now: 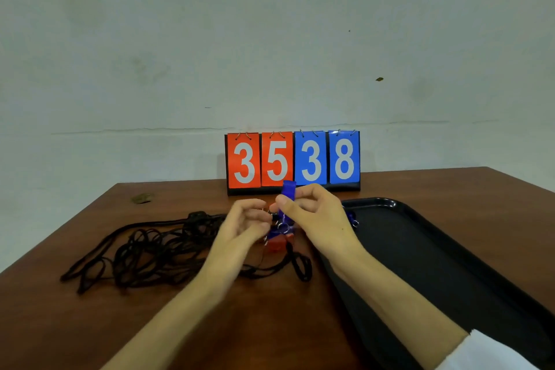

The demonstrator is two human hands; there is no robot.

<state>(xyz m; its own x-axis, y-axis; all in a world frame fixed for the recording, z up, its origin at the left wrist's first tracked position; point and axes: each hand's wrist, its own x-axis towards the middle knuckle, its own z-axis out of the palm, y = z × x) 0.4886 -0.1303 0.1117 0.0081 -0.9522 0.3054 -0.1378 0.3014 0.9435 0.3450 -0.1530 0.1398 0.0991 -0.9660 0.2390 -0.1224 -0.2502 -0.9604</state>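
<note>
Your blue plastic whistle (287,193) is up off the table, upright, pinched between the thumb and fingers of your right hand (318,219). It pokes out above the knuckles. Your left hand (243,225) sits just beside it with its fingers curled in; I can't tell whether they hold anything. Below both hands there's a red plastic piece (277,244). Tangled black cords (144,252) sprawl left across the brown wooden table (90,324). There's a black plastic tray (450,264) on the right and a red-and-blue flip scoreboard (292,159) behind.

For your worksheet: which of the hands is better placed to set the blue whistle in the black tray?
Probably right: the right hand pinches the blue whistle, and the black tray lies on that side.
</note>
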